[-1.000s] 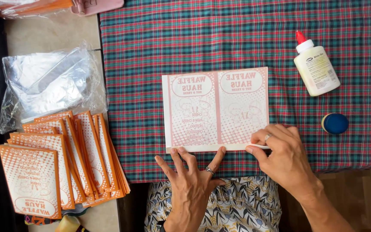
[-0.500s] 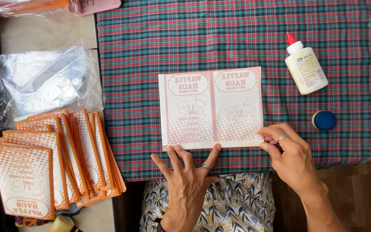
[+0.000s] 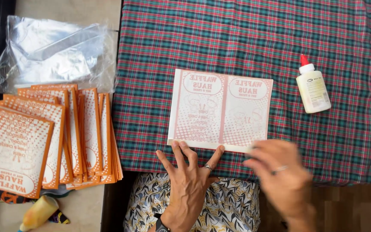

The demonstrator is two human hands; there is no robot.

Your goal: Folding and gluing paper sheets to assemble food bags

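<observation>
The sheet (image 3: 220,110) lies flat on the plaid cloth (image 3: 245,38), near the desk's front edge, its lower strip folded up. The left hand (image 3: 188,180) rests at that front edge, fingers (image 3: 177,150) spread and released, tips pressing the sheet's folded lower edge. The right hand (image 3: 282,176) is blurred at the sheet's lower right corner; fingers curled loosely, whether they grasp anything I cannot tell. A glue bottle (image 3: 312,87) with a red cap lies on the cloth toward the right edge, well apart from the sheet. Off the cloth's left edge sits a fanned stack of orange bags (image 3: 44,137), a clear plastic wrap (image 3: 52,53) behind it.
</observation>
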